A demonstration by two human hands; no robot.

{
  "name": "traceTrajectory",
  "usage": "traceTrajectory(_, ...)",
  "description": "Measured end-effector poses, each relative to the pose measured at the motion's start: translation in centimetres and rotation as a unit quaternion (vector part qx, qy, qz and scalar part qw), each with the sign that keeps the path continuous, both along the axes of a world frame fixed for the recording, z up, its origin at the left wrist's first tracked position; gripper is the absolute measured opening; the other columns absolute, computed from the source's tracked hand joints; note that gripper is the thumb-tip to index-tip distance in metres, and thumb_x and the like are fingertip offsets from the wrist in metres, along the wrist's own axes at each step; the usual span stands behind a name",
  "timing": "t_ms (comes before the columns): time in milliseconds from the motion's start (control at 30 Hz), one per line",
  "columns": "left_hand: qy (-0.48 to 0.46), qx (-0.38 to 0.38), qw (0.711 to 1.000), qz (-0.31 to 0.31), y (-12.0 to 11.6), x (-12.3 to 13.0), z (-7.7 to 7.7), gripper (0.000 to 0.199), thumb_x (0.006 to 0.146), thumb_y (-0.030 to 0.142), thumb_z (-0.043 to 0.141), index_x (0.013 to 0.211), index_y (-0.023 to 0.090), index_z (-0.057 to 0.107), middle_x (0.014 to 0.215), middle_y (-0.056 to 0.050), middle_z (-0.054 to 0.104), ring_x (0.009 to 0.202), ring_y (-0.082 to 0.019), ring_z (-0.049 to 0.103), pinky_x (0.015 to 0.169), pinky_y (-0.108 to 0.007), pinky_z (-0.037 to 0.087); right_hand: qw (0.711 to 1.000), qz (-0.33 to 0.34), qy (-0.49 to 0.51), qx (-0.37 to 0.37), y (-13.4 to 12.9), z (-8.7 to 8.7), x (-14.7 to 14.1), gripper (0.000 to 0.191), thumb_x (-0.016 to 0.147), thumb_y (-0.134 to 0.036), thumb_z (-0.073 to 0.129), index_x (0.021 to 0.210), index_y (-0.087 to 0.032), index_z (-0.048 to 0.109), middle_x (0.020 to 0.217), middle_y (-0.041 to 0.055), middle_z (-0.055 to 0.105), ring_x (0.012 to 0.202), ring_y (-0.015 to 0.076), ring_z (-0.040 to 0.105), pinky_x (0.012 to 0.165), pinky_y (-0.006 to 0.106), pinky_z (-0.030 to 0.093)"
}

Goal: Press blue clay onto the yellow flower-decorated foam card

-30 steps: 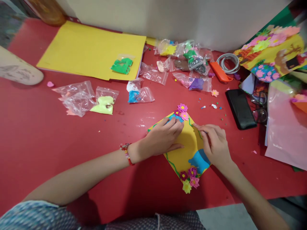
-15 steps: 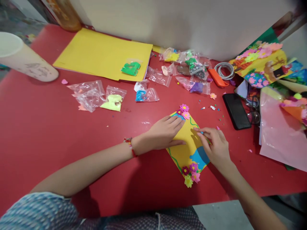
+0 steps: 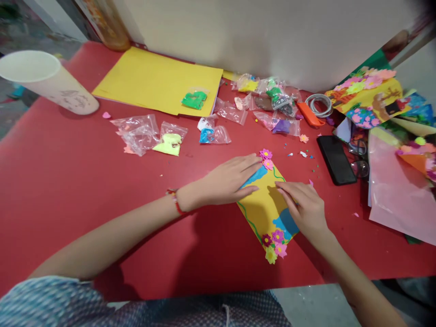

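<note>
A yellow card lies on the red table, with blue clay patches, wavy green clay lines along its edges and clusters of clay flowers at two corners. My left hand rests flat over the card's left upper side, fingers stretched out and tips near the pink flowers. Over the card's right edge hovers my right hand, thumb and forefinger pinched together. The small piece of blue clay seen in that pinch earlier is hidden by the fingers now. A blue patch shows just below this hand.
Bags of coloured clay lie beyond the card, near a yellow folder. At right are a black phone, glasses, an orange cutter-like tool and a pink sheet. A white cup stands far left.
My left hand has slid slightly left and back, uncovering more of the upper blue patch. The right hand stays pinched in nearly the same place. The whole view has shifted a little.
</note>
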State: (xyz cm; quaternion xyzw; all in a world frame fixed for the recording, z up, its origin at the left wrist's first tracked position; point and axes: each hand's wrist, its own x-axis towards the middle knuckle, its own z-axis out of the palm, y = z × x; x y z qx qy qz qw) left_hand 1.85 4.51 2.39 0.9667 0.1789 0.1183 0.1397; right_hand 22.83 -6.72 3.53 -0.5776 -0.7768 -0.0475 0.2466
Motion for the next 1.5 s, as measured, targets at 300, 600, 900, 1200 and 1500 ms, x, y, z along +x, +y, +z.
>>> traceTrajectory(300,0.047,0.007,0.998,-0.038,-1.4,-2.7,-2.2,0.054,0.096,0.045,0.035,0.136,0.011,0.042,0.144,-0.012,0.041,0.136,-0.028,0.033,0.111,-0.044,0.025,0.999,0.007,0.050,-0.017,1.2,-0.7,-0.9,0.011,0.087,-0.025,0.057,0.083,-0.020,0.065,0.073,0.0016,0.072,0.063,0.0146,0.066,0.061,0.027,0.051)
traceTrajectory(600,0.034,-0.032,0.998,-0.036,-1.1,-2.8,-2.3,0.059,0.094,0.049,0.037,0.138,0.010,0.036,0.145,-0.015,0.039,0.136,-0.029,0.034,0.111,-0.048,0.021,0.995,0.002,0.088,-0.055,1.1,-0.7,-1.1,0.012,0.089,-0.020,0.053,0.092,-0.020,0.064,0.086,0.0036,0.073,0.078,0.0148,0.068,0.071,0.028,0.055)
traceTrajectory(900,0.002,-0.085,0.995,-0.052,0.3,-3.4,-2.8,0.050,0.096,0.040,0.037,0.139,0.014,0.034,0.141,-0.012,0.046,0.134,-0.022,0.038,0.116,-0.045,0.014,0.988,0.061,0.112,-0.086,2.9,-1.6,-3.2,0.018,0.090,-0.024,0.051,0.085,-0.020,0.068,0.087,0.0048,0.071,0.082,0.0154,0.065,0.075,0.030,0.054)
traceTrajectory(1200,-0.037,-0.106,0.992,-0.061,0.1,-3.4,-3.1,0.055,0.095,0.036,0.039,0.141,0.010,0.026,0.140,-0.017,0.046,0.135,-0.024,0.037,0.116,-0.049,0.015,0.996,0.052,0.066,-0.016,3.9,-3.1,-4.1,0.015,0.089,-0.022,0.053,0.085,-0.023,0.068,0.069,0.0009,0.067,0.068,0.0151,0.058,0.063,0.031,0.043)
traceTrajectory(1500,-0.021,-0.109,0.991,-0.068,0.1,-3.3,-2.6,0.056,0.094,0.037,0.042,0.141,0.010,0.028,0.142,-0.016,0.043,0.135,-0.023,0.037,0.116,-0.048,0.011,0.964,-0.030,0.249,-0.094,4.2,-1.9,-4.4,0.006,0.080,-0.022,0.065,0.086,-0.024,0.066,0.080,-0.0012,0.071,0.076,0.0151,0.063,0.074,0.032,0.050)
